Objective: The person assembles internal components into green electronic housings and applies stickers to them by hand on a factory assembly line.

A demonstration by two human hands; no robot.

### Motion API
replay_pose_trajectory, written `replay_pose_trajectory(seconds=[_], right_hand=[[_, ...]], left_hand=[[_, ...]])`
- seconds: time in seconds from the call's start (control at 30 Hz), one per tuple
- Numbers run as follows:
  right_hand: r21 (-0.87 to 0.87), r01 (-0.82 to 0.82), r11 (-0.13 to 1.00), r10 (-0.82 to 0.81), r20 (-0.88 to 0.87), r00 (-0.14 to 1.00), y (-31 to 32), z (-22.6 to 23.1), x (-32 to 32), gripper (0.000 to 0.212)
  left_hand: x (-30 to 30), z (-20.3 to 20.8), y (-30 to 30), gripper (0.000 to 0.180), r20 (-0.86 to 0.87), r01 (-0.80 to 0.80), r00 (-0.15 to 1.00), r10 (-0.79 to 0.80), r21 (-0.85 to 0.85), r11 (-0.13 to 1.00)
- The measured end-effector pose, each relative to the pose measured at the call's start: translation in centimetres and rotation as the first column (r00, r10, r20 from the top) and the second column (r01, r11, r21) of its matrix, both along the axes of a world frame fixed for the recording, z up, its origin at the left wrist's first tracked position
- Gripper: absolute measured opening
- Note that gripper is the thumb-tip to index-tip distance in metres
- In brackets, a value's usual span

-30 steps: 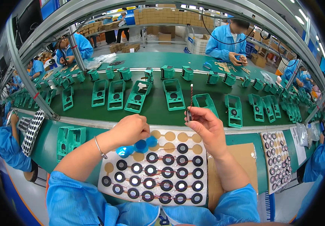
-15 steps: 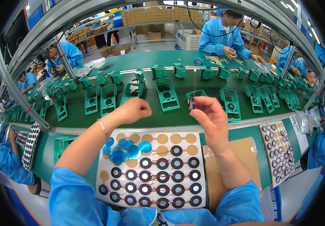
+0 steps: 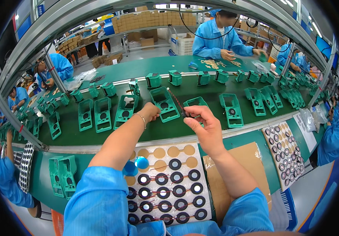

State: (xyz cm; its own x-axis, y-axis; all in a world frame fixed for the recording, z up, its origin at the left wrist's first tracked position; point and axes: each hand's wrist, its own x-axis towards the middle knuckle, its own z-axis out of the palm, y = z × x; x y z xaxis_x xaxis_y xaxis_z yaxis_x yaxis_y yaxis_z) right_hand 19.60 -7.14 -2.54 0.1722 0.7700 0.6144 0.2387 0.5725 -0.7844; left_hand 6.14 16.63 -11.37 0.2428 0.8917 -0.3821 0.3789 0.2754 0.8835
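Note:
My right hand [image 3: 205,128] pinches a small round black speaker [image 3: 186,114] between thumb and fingers. A twisted red and black wire [image 3: 175,99] runs up and left from it, over the edge of a green plastic housing [image 3: 172,113]. That housing lies slightly tilted, with a round black part inside. My left hand [image 3: 151,111] has its fingers closed at the housing's near left edge; the fingertips are partly hidden. Below my hands, a white sheet [image 3: 199,151] carries rows of black ring-shaped speakers [image 3: 161,179] with wires. Blue film discs [image 3: 141,163] lie at its left, partly behind my left forearm.
More green housings [image 3: 231,111] and small green boxes [image 3: 175,78] line the dark green belt. Cardboard [image 3: 238,173] lies right of the sheet, with another speaker sheet [image 3: 283,153] beyond. Two housings [image 3: 62,177] stand at left. A co-worker [image 3: 220,37] sits opposite.
My left hand has reached forward to the tilted housing's edge. My right hand has brought the speaker closer to that housing, its wire now slanting left. The view has shifted rightward.

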Motion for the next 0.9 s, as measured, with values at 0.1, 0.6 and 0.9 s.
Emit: replay_pose_trajectory(seconds=[0.1,0.6,0.9], right_hand=[[0.013,0.057,0.998,-0.057,0.069,0.996,0.2,-0.1,0.4,0.023],[0.335,-0.05,0.941,-0.159,0.568,0.807,-2.4,-0.5,-4.5,0.027],[0.282,-0.09,0.955,-0.105,0.606,0.789,-2.8,-0.5,-4.5,0.027]], left_hand=[[-0.7,2.2,-1.5,0.006,0.22,-0.009,0.974,0.054,-0.201,0.979],[-10.9,10.5,-23.1,0.035,0.492,0.234,0.838,-0.234,0.062,0.97],[-10.8,9.9,-23.7,0.034,0.572,0.233,0.789,-0.222,0.055,0.971]])
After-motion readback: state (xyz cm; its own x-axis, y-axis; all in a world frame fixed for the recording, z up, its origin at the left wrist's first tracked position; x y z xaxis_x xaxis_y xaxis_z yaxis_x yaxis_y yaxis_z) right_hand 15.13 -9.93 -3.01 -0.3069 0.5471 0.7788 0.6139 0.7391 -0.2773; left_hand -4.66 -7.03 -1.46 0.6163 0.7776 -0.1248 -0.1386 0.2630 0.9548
